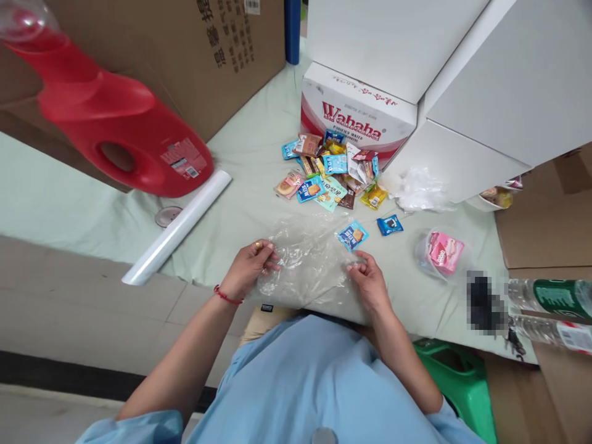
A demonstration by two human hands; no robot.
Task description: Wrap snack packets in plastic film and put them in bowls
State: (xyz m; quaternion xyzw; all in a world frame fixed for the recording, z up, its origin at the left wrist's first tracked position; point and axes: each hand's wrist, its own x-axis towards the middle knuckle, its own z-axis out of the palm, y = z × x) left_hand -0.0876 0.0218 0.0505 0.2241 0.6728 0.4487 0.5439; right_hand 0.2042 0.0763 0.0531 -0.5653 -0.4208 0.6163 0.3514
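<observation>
Glossy plastic vs matt card & fabric

Clear bag (309, 265): thin plastic film, v. crinkly, lots of highlights. Snack packs (335, 164): printed wrap, plastic or foil (can't tell), shiny, creased. Table cover (250, 151): cloth by the look, matt, softly wrinkled. Red jug (92, 111): hard plastic, smooth, semi-gloss. White roll (178, 228): smooth, glossy, mat'l unclear. Crumpled bags (423, 188): thin translucent plastic. Round tub (423, 259): clear plastic, smooth. Water bottles (522, 293): clear plastic, shiny, w/ wrap labels. Wahaha box (361, 111): printed cardboard, slight sheen. Brown box (152, 37): cardboard, matt. Stool (472, 394): moulded plastic, smooth. Shirt (305, 382): soft fabric, matt. Bracelet (226, 297): cord-like, textured.
</observation>
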